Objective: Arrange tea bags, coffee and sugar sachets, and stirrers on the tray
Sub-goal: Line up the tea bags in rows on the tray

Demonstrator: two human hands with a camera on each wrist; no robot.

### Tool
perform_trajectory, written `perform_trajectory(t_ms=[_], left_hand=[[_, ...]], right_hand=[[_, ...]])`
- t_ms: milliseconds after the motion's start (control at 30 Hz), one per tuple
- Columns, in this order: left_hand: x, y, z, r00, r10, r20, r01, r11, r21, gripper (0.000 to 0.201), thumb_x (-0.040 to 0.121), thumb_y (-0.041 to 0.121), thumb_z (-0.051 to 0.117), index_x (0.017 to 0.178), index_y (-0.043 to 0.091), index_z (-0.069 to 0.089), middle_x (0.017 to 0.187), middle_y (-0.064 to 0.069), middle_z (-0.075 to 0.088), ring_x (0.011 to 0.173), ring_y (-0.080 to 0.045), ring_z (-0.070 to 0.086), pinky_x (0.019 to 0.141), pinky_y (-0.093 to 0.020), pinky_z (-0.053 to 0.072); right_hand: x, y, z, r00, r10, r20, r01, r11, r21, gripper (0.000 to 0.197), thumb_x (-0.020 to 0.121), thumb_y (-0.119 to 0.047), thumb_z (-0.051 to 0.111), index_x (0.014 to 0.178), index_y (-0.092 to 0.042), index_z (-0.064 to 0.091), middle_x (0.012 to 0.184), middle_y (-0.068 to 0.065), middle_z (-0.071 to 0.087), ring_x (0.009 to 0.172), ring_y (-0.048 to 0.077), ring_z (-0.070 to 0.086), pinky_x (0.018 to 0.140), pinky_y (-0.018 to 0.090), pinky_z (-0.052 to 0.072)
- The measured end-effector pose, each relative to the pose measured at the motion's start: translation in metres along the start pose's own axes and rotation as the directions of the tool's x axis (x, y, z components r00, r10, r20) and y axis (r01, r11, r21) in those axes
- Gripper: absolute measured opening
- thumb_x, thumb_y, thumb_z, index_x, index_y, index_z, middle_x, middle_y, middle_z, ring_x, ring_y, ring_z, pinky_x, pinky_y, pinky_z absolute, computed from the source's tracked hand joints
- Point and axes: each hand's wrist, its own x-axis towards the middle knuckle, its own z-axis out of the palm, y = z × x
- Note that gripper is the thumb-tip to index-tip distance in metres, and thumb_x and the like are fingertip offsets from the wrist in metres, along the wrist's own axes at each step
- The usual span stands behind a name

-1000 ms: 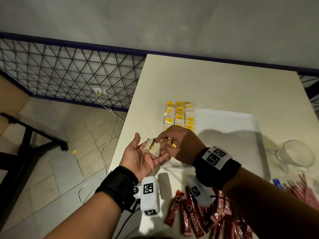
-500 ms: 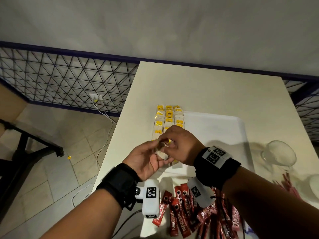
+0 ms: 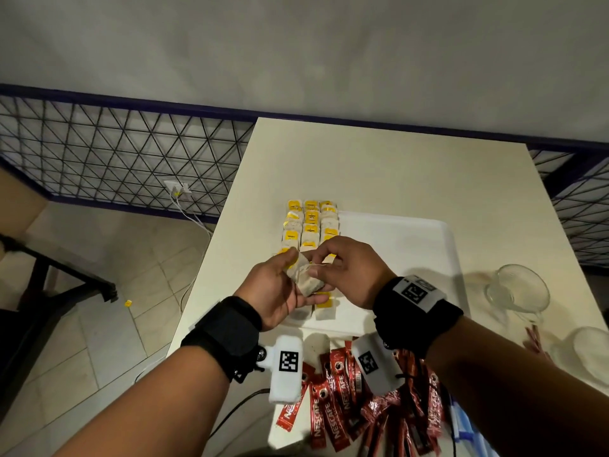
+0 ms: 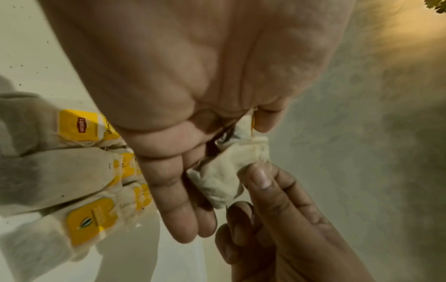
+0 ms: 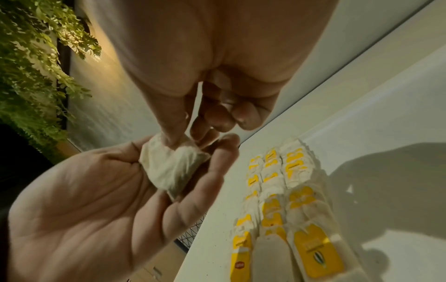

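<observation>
Where three tea-bag rows (image 3: pixel 309 225) crowd the tray's (image 3: pixel 395 245) left edge, both hands (image 3: pixel 316 278) pinching one tea bag (image 3: pixel 304 280).

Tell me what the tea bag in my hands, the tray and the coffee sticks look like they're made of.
Tea bag: thin, matte filter paper, going by its soft crumpled folds and fibrous edges.
Tray: probably white plastic, smooth with a faint sheen and rounded moulded corners.
Coffee sticks: glossy red foil or plastic film, judging by the crinkles and bright glints.
</observation>
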Motion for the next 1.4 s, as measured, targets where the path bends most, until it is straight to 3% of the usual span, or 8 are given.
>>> perform_trajectory(t_ms=[167,367,467,633,833,1000,1167,1400], left_hand=[[0.007,0.002,0.0,1.0,0.026,-0.011,-0.026,1.0,-0.01,0.046,0.102,0.032,0.025,0.117,0.005,0.059,0.108,-0.021,0.064,0.093,-0.035,0.066,0.088,-0.047,0.052],[0.009,0.012,-0.01,0.962,0.185,-0.201,-0.139,0.965,0.22,0.036,0.094,0.02,0.038,0.108,0.006,0.068,0.116,-0.019,0.066,0.093,-0.029,0.066,0.074,-0.037,0.055],[0.004,0.019,-0.022,0.952,0.261,-0.16,-0.093,0.744,0.662,0.035,0.079,0.025,0.051,0.109,0.017,0.067,0.109,-0.004,0.067,0.094,-0.017,0.061,0.088,-0.033,0.047],[0.002,0.014,-0.045,0.96,0.266,-0.083,0.003,0.29,0.957,0.007,0.086,0.021,0.069,0.08,0.023,0.066,0.074,0.005,0.064,0.072,-0.015,0.058,0.071,-0.026,0.044],[0.006,-0.009,-0.047,0.979,0.153,-0.133,0.118,0.103,0.988,0.043,0.087,0.023,0.068,0.129,0.019,0.061,0.116,-0.005,0.068,0.108,-0.018,0.061,0.085,-0.018,0.039],[0.012,-0.017,-0.04,0.989,0.124,-0.074,0.075,0.002,0.997,0.043,0.091,0.02,0.064,0.133,0.021,0.057,0.122,-0.004,0.064,0.107,-0.017,0.059,0.079,-0.011,0.034],[0.017,-0.023,-0.041,0.994,0.104,-0.028,0.04,-0.112,0.993,0.04,0.094,0.019,0.053,0.133,0.027,0.056,0.134,-0.003,0.059,0.12,-0.02,0.056,0.093,-0.022,0.042],[0.015,-0.026,-0.039,0.993,0.115,0.015,0.005,-0.178,0.984,0.038,0.092,0.015,0.052,0.128,0.025,0.058,0.122,-0.005,0.065,0.11,-0.025,0.059,0.087,-0.026,0.045]], right_hand=[[-0.008,-0.003,-0.006,0.999,-0.048,0.008,0.047,0.99,0.131,0.005,0.088,-0.004,0.065,0.089,-0.001,0.061,0.044,-0.028,0.052,0.042,-0.004,0.05,0.048,0.004,0.034],[-0.001,0.015,-0.006,0.996,-0.064,-0.059,0.069,0.994,0.088,0.011,0.088,-0.019,0.067,0.081,-0.021,0.058,0.074,-0.014,0.056,0.05,0.006,0.043,0.055,0.014,0.035],[-0.001,0.026,-0.009,0.997,-0.044,-0.055,0.042,0.998,-0.052,0.01,0.089,-0.025,0.066,0.083,-0.022,0.058,0.081,-0.012,0.058,0.051,0.002,0.046,0.054,0.011,0.032],[-0.005,0.046,-0.012,1.0,0.012,-0.022,-0.015,0.988,-0.155,0.014,0.088,-0.032,0.066,0.078,-0.034,0.056,0.085,-0.012,0.061,0.079,0.006,0.057,0.073,0.027,0.046],[-0.012,0.063,-0.009,1.0,-0.015,-0.003,0.014,0.981,-0.195,0.023,0.086,-0.022,0.069,0.075,-0.035,0.052,0.082,-0.01,0.061,0.075,-0.001,0.055,0.071,0.022,0.042],[-0.015,0.067,-0.009,0.998,0.051,0.02,-0.045,0.975,-0.218,0.023,0.086,-0.025,0.068,0.075,-0.036,0.051,0.083,-0.014,0.059,0.071,-0.002,0.053,0.064,0.016,0.038],[-0.017,0.066,-0.008,0.997,0.075,0.037,-0.065,0.974,-0.217,0.016,0.087,-0.027,0.067,0.077,-0.032,0.055,0.086,-0.011,0.06,0.069,-0.002,0.052,0.062,0.014,0.036],[-0.017,0.069,-0.004,0.993,0.1,0.057,-0.085,0.971,-0.225,0.012,0.087,-0.029,0.067,0.08,-0.031,0.056,0.087,-0.011,0.061,0.082,0.011,0.06,0.068,0.02,0.044]])
